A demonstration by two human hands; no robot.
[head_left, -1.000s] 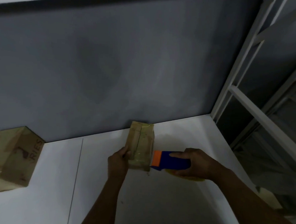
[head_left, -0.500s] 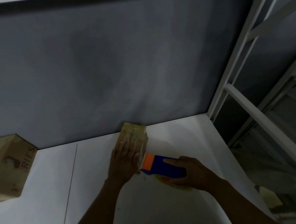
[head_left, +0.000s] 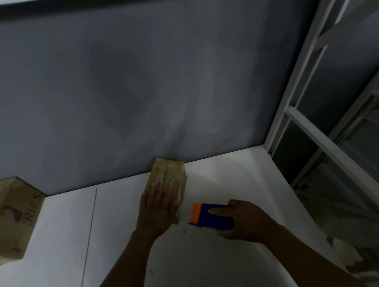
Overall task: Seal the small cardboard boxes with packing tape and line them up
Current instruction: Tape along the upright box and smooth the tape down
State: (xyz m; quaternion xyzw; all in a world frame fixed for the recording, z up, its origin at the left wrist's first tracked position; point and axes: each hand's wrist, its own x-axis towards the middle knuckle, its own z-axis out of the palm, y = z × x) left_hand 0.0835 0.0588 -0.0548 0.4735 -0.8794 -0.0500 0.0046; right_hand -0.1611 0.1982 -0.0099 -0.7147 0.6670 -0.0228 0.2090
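Just below the centre of the frame, your left hand [head_left: 158, 207] lies flat, fingers spread, on the small cardboard box [head_left: 169, 177] against the grey wall. Right of it, your right hand [head_left: 243, 219] grips the blue-and-orange tape dispenser [head_left: 206, 215], apart from the box.

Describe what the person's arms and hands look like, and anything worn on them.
Both forearms are bare as far as the frame shows: no sleeves or gloves. The left hand and the right hand show no visible rings, watch or bands, though the dim light could hide small details.
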